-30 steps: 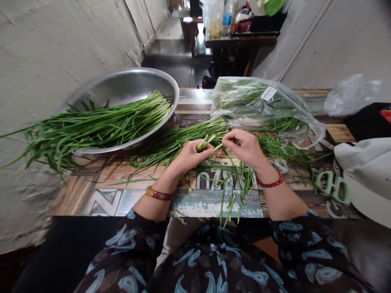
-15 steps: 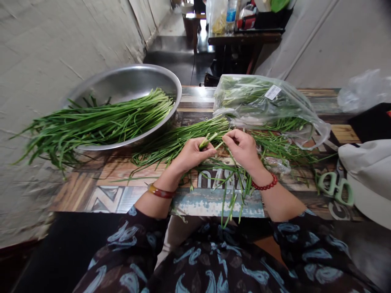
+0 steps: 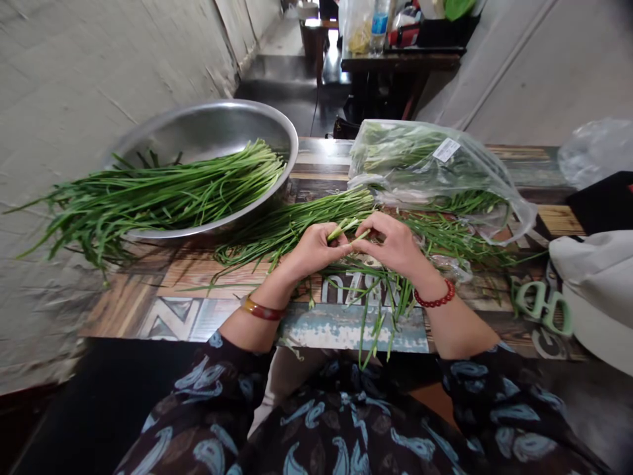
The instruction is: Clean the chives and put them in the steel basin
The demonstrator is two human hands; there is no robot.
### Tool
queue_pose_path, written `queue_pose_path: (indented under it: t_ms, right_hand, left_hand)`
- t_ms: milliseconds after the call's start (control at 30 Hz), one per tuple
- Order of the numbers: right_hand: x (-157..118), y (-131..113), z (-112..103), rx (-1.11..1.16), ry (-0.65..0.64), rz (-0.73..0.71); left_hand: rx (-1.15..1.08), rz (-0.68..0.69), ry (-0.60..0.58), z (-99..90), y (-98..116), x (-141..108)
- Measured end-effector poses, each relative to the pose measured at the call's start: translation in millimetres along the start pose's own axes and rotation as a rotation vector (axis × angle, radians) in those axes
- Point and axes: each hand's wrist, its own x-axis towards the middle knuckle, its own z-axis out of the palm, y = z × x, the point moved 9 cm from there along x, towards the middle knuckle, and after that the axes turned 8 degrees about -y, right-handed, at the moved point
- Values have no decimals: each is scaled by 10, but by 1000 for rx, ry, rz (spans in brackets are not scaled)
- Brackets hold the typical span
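Note:
Over the patterned wooden table (image 3: 212,280), my left hand (image 3: 316,249) is closed around a few green stalks (image 3: 343,228) with pale ends pointing up. My right hand (image 3: 388,243) pinches one of the stalks, and its fingertips meet those of my left hand. Behind my hands lies a pile of long green stems (image 3: 297,221). Loose thin pieces (image 3: 376,316) are scattered below my hands, some hanging over the table's front edge. A large metal bowl (image 3: 198,122) at the left holds a thick bunch of leafy greens (image 3: 198,191).
A clear plastic bag (image 3: 420,155) of greens with a white label lies at the back right. Green-handled scissors (image 3: 544,307) rest beside a pale cap (image 3: 598,284) at the right. Farther back, a small table (image 3: 405,63) carries a bottle (image 3: 379,25).
My right hand has moved slightly, and its fingertips now touch those of my left hand at the stalk. The view has shifted a little.

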Motion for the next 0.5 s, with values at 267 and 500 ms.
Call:
queue_pose_path:
  t_ms: [267,500]
  right_hand:
    - [-40,281,46,-32,101,200]
    - [-128,450,-360,40,276,295]
  left_hand:
    - [225,111,34,8,47,29]
    - [206,69,17,8,18,21]
